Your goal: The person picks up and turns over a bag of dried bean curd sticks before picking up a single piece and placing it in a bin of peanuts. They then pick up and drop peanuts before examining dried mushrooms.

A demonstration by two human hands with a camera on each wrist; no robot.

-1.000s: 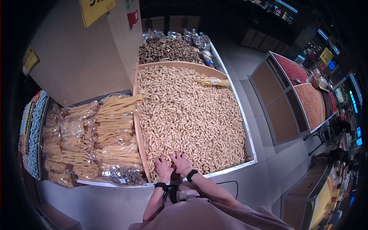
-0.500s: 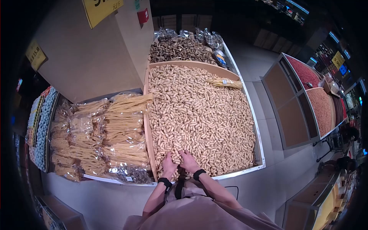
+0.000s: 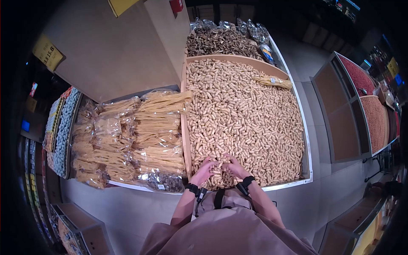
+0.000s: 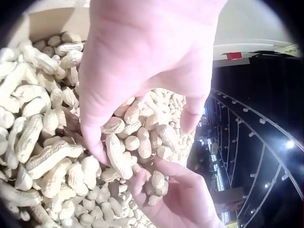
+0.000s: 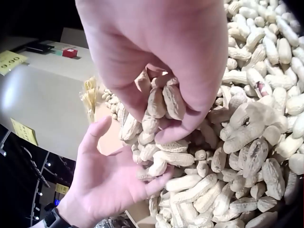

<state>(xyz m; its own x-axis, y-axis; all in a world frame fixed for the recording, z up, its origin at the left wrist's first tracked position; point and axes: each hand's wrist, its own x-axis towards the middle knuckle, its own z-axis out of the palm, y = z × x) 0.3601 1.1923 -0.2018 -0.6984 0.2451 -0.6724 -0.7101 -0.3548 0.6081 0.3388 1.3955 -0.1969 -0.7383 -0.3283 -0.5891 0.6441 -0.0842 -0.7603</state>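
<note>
Grey shop floor (image 3: 127,208) | right hand (image 5: 156,42), splayed earlier, now pinches tan ridged-shell peanuts (image 3: 242,119); gathering seems underway | left hand (image 5: 107,178) extended, thumb spread

The right hand (image 5: 156,42) partly hides the unshelled peanuts (image 5: 174,102) it grips — the head view's top edge crops a yellow sign (image 3: 121,6).

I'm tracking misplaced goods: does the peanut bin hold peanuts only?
No, a wrapped yellowish bundle lies on the peanuts near the far right corner of the bin.
</note>
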